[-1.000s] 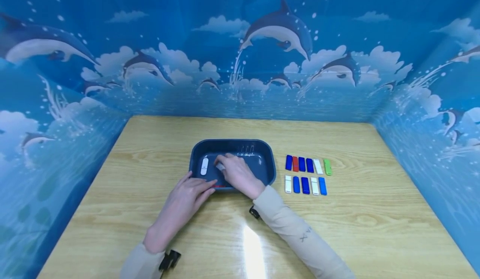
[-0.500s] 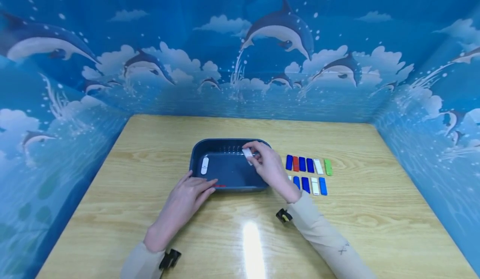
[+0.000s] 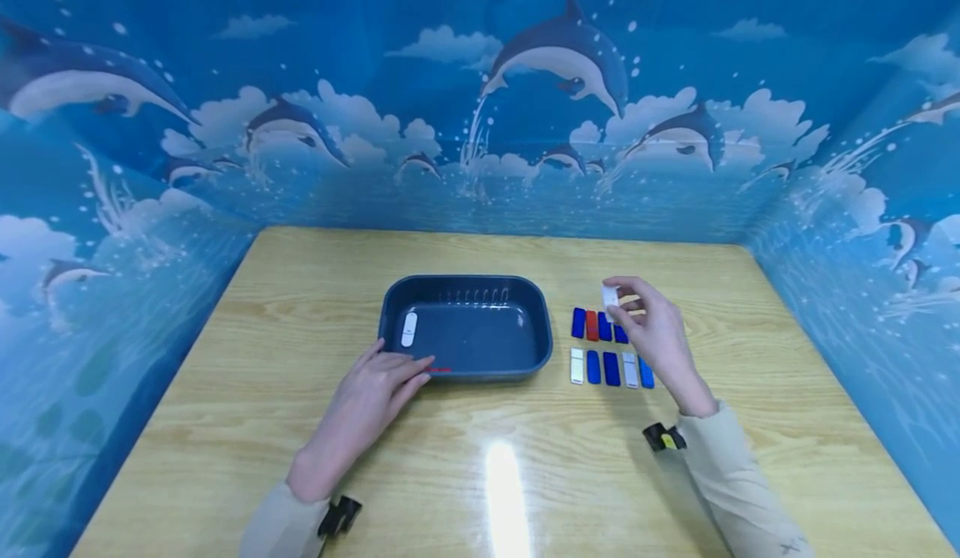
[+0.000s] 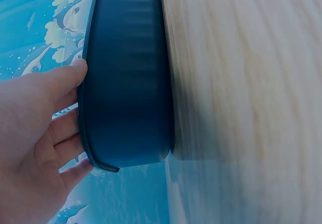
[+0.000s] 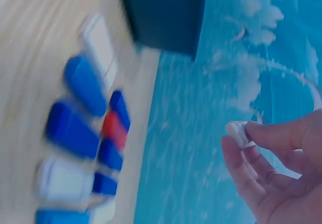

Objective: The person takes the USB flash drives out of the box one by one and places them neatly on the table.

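A white USB stick (image 3: 610, 296) is pinched between the thumb and fingers of my right hand (image 3: 660, 337), raised over the back row of sticks on the right. In the right wrist view the same white stick (image 5: 240, 133) shows at the fingertips. My left hand (image 3: 367, 395) holds the front left rim of a dark blue bin (image 3: 542, 324); the left wrist view has the thumb outside the bin wall (image 4: 128, 83) and the other fingers behind its rim. Inside lies another white stick (image 3: 408, 329), and a thin red strip (image 3: 441, 369) shows at the front rim.
Two rows of sticks lie right of the bin. In front are a white one (image 3: 577, 366) and several others; behind are a blue one (image 3: 578, 324), a red one (image 3: 592, 325) and more, partly hidden by my right hand. Dolphin-print curtain (image 3: 480, 124) surrounds the wooden table (image 3: 300, 291).
My right hand has lifted the white USB stick out of the bin and carried it right, over the back row. The left hand has stayed at the rim.
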### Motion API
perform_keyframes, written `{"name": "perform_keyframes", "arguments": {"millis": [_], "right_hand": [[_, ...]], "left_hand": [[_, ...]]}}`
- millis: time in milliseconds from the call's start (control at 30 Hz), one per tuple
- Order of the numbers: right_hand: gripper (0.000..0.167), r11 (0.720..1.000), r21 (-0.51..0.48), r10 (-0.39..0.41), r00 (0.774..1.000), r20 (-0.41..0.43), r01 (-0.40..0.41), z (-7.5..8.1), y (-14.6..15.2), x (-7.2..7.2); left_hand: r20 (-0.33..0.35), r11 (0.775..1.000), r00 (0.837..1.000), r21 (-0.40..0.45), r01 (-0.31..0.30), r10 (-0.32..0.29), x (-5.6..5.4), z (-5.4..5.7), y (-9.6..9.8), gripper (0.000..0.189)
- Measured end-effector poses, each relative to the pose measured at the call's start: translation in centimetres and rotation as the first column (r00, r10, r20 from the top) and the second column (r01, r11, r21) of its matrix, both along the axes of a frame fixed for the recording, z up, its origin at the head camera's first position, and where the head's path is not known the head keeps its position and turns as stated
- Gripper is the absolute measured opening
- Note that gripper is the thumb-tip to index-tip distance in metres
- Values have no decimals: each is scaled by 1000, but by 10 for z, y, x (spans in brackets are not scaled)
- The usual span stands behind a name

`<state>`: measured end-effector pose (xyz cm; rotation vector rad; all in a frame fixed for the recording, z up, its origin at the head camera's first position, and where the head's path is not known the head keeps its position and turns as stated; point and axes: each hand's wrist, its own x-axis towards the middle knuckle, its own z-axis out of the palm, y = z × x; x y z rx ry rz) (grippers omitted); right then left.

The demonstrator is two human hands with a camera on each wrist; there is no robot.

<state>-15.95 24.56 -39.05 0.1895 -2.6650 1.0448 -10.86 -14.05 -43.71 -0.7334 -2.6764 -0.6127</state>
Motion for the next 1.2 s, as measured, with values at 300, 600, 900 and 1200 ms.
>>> {"name": "perform_keyframes", "arguments": {"millis": [300,600,900,1200], "right_hand": [[33,990,99,-105,994,1,104,-12,41,19],[37,965,249,-143,962,231,84,-30,72,35],[38,948,317,-140,926,349,24,-37,87,39],[27,943,323,-150,970,190,83,-29,81,41]], "left_hand": [[11,1000,1000,-12,-6,6,-1,1,1,28],[1,1000,1000,-8,5,-5,-1,1,0,27],[4,1000,1000,0,0,0,-1,0,0,27],[5,1000,1000,-5,-6,6,0,0,0,27]]}}
